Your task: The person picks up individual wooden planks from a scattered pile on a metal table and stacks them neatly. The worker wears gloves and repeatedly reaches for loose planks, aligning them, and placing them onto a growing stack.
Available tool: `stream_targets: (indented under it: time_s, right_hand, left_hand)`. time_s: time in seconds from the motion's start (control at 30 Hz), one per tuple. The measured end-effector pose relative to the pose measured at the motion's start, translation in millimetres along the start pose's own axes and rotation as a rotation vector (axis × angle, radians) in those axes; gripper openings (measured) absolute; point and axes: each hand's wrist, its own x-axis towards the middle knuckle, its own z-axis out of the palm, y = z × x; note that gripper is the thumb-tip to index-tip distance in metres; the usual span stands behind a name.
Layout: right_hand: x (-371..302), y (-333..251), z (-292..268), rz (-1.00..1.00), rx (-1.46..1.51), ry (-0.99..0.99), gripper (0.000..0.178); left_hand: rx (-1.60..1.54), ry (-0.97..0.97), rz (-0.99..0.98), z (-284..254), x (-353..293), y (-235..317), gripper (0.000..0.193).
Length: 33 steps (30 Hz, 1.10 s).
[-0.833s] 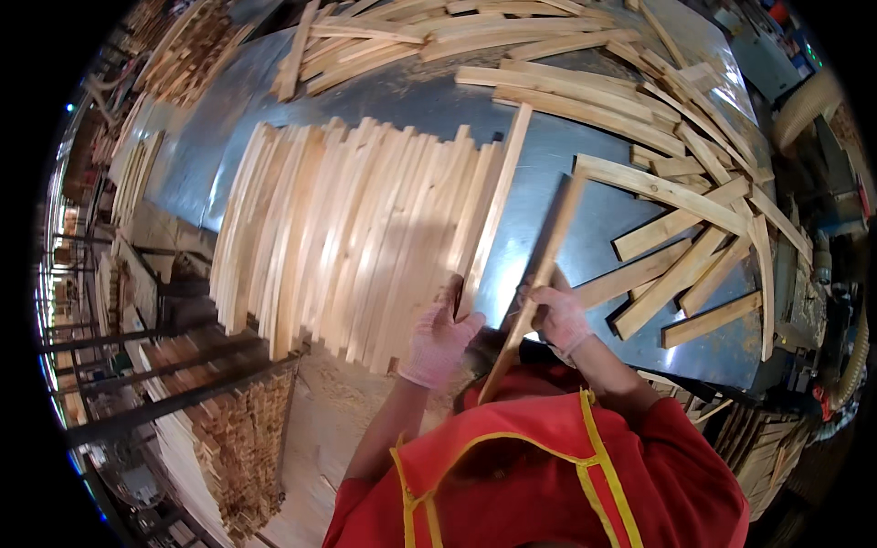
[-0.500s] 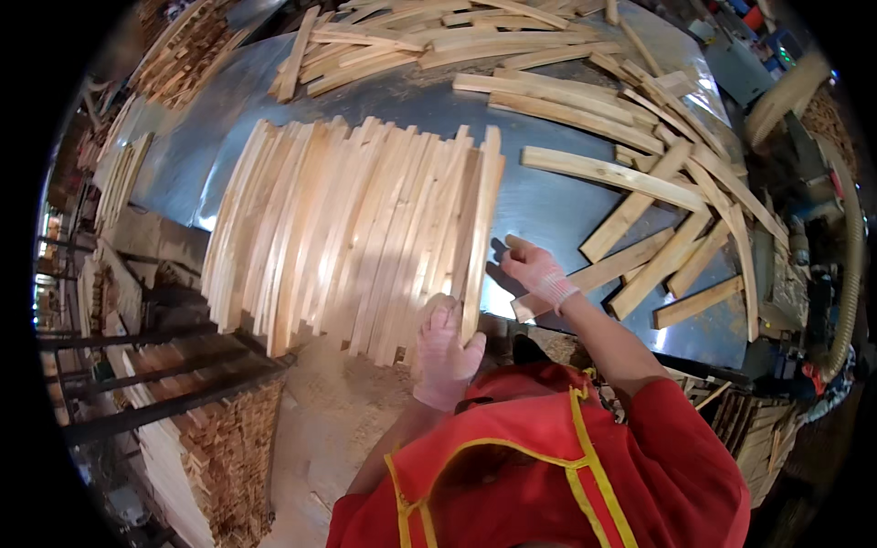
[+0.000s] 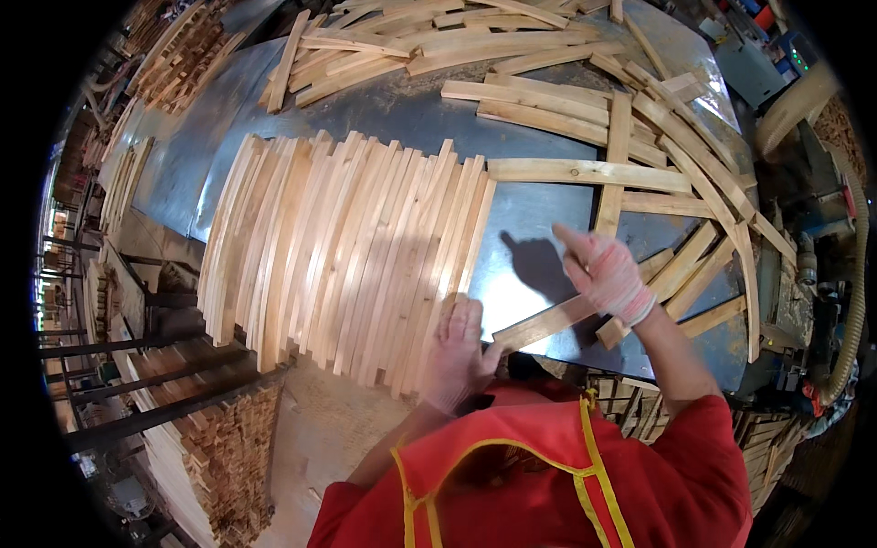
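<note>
A broad row of pale wooden strips (image 3: 338, 247) lies side by side on the metal table, their ends uneven. My left hand (image 3: 457, 356), in a light knitted glove, rests with its fingers extended on the near right corner of that row. Over the metal to the right, my gloved right hand (image 3: 605, 276) hovers with its index finger stretched out and nothing visible in it. Below this hand a loose wooden strip (image 3: 548, 321) lies slanted across the table's near edge. Another strip (image 3: 585, 172) lies crosswise beyond, its left end by the row's far right corner.
Loose strips lie in a jumbled heap (image 3: 493, 46) along the table's far side and down its right. A dark metal rack (image 3: 174, 393) and stacked timber (image 3: 233, 457) stand at the lower left. Machinery with a ribbed hose (image 3: 854, 283) borders the right side.
My right hand has moved right, away from the row. The strip at the row's right end now lies closer against the others. Some loose strips on the right have shifted.
</note>
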Motion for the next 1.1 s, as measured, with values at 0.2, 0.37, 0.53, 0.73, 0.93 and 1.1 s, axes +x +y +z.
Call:
stream_targets:
  time_s: [0.2, 0.37, 0.53, 0.73, 0.93, 1.1]
  right_hand:
    - [92.2, 115.7, -11.1, 0.224, -0.300, 0.315, 0.081]
    - [154.8, 189.4, 7.3, 0.295, -0.638, 0.162, 0.081]
    - [163.1, 212.0, -36.9, 0.545, -0.420, 0.057, 0.078]
    - [90.6, 214.6, -54.2, 0.529, 0.891, 0.254, 0.072]
    - [11.8, 112.1, 130.8, 0.618, 1.535, 0.112, 0.030]
    - [20.8, 4.3, 171.3, 0.628, 0.904, -0.015, 0.066]
  left_hand:
    - [0.031, -0.200, 0.131, 31.0, 47.2, 19.1, 0.080]
    - [0.274, -0.583, 0.238, 62.3, 43.5, 44.7, 0.080]
    - [0.219, -0.501, 0.282, 39.0, 26.6, 26.0, 0.076]
    - [-0.575, -0.341, -0.336, -49.0, -39.1, -29.3, 0.064]
    - [-1.018, -0.269, -0.551, 6.9, -51.2, -13.2, 0.042]
    - [-0.212, -0.387, -0.127, -4.6, -52.9, -12.1, 0.062]
